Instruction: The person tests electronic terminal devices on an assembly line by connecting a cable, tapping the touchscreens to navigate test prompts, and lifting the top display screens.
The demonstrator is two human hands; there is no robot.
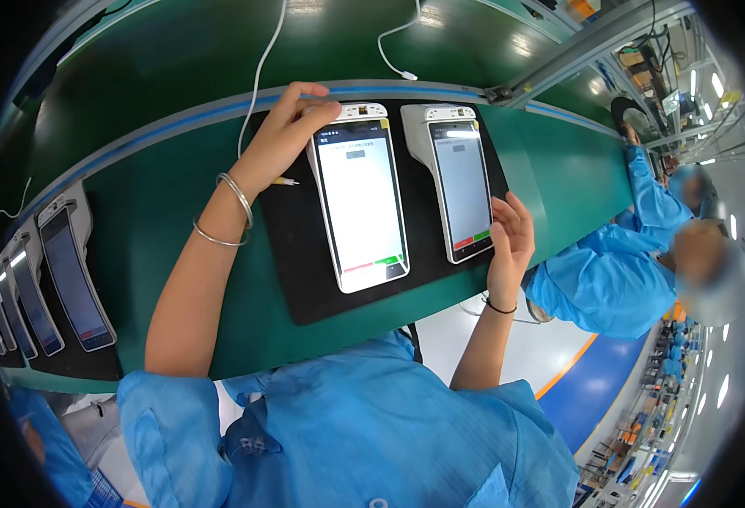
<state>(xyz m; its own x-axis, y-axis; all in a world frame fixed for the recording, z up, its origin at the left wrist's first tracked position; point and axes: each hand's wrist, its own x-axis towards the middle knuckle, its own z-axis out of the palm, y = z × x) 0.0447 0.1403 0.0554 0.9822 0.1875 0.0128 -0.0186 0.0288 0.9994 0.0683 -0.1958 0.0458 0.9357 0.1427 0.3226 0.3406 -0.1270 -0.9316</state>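
Two white handheld terminals with lit screens lie side by side on a black mat point(305, 288). My left hand point(294, 125) touches the top left corner of the nearer-left terminal point(362, 203), its fingers bent over the edge; whether it grips the device I cannot tell. Beside the lower right edge of the other terminal point(463, 186) is my right hand point(512, 241), fingers apart and holding nothing. Both screens show a red and a green button at the bottom. A thin yellow and white item point(285, 181) lies by my left wrist.
More terminals point(76, 275) stand in a row at the left of the green table point(169, 178). White cables point(262, 63) run at the back, one ending in a plug point(409, 75). A metal frame point(558, 59) rises at the right; co-workers in blue point(609, 275) sit beyond.
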